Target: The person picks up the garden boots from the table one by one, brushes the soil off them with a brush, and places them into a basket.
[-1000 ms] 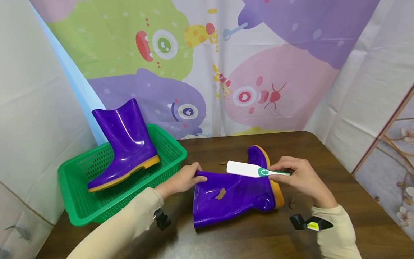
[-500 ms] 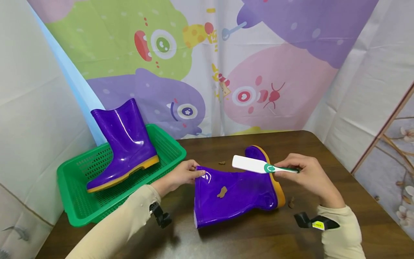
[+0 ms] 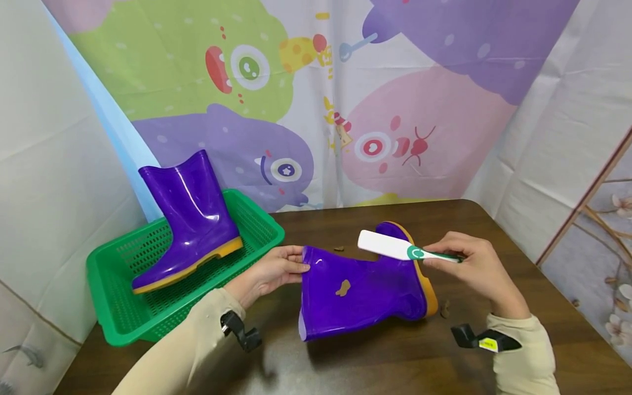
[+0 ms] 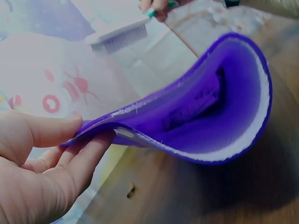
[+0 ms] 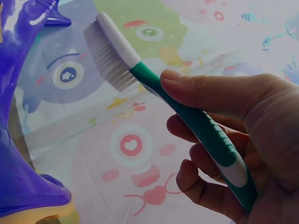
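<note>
A purple rain boot [image 3: 365, 291] with a yellow sole lies on its side, a brown smear [image 3: 343, 287] on its shaft. My left hand [image 3: 278, 269] pinches the boot's top rim between thumb and fingers; in the left wrist view the opening [image 4: 224, 107] gapes toward the camera. My right hand [image 3: 466, 266] grips the green handle of a white brush [image 3: 387, 245], held above the boot and apart from it. White bristles [image 5: 110, 56] show in the right wrist view. A second purple boot [image 3: 190, 219] stands tilted in the green basket.
The green perforated basket [image 3: 111, 296] stands at the left of the brown table [image 3: 395, 362]. Small brown bits [image 3: 445, 309] lie right of the boot's sole, and another crumb [image 3: 338, 248] lies behind its shaft. A cartoon-printed cloth [image 3: 321, 164] hangs behind the table.
My left hand has raised and turned the boot's shaft slightly, shifting its top edge to the right. My right hand has drawn the brush up and to the right.
</note>
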The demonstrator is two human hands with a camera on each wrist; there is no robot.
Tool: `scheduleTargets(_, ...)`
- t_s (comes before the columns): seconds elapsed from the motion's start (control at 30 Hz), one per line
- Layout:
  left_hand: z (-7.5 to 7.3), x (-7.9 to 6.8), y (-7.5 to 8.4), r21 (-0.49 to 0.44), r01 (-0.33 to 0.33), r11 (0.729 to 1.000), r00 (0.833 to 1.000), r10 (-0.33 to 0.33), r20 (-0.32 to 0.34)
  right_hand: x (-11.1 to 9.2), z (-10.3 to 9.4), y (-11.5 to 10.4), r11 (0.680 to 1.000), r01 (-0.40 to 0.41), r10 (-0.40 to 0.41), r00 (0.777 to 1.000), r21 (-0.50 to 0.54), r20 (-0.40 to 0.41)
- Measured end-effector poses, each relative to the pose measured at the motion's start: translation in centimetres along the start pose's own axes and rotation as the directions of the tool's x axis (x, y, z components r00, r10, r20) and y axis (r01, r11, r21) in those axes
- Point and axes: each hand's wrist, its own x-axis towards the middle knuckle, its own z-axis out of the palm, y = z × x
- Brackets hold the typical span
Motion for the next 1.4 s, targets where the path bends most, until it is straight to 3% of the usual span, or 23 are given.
scheduleTargets(0.17, 0.4, -0.3, 0.2, -0.084, -0.032, 0.996, 0.999, 0.034, 0.013, 0.1, -0.1, -0.4, 1.0, 0.023, -0.024, 0.999, -0.012, -0.032)
scheduleTargets(0.43, 1.2, -0.1, 0.0, -0.158, -0.145, 0.977, 0.989, 0.147, 0.001, 0.4, -0.5, -3.2, 0.996, 0.085, -0.085, 0.994, 0.001, -0.069)
scheduleTargets(0.7, 2.1, 0.4, -0.3, -0.241, -0.253, 0.937, 0.967, 0.238, -0.092, 0.2, -0.2, -0.1, 0.994, 0.111, -0.108, 0.989, 0.019, -0.103)
scheduleTargets(0.9, 2.6, 0.7, 0.0, -0.276, -0.325, 0.904, 0.945, 0.305, -0.116, 0.2, -0.1, 0.6, 0.988, 0.15, -0.144, 0.98, 0.033, -0.134)
scheduleTargets(1.2, 2.8, 1.0, 0.3, -0.282, -0.37, 0.885, 0.923, 0.317, -0.217, 0.6, 0.3, -2.1, 0.986, 0.161, -0.152, 0.972, 0.037, -0.18)
scheduleTargets(1.4, 2.5, 0.9, 0.5, -0.306, -0.406, 0.861, 0.902, 0.324, -0.286, 0.5, 0.9, -0.5, 0.987, 0.142, -0.125, 0.97, 0.071, -0.209)
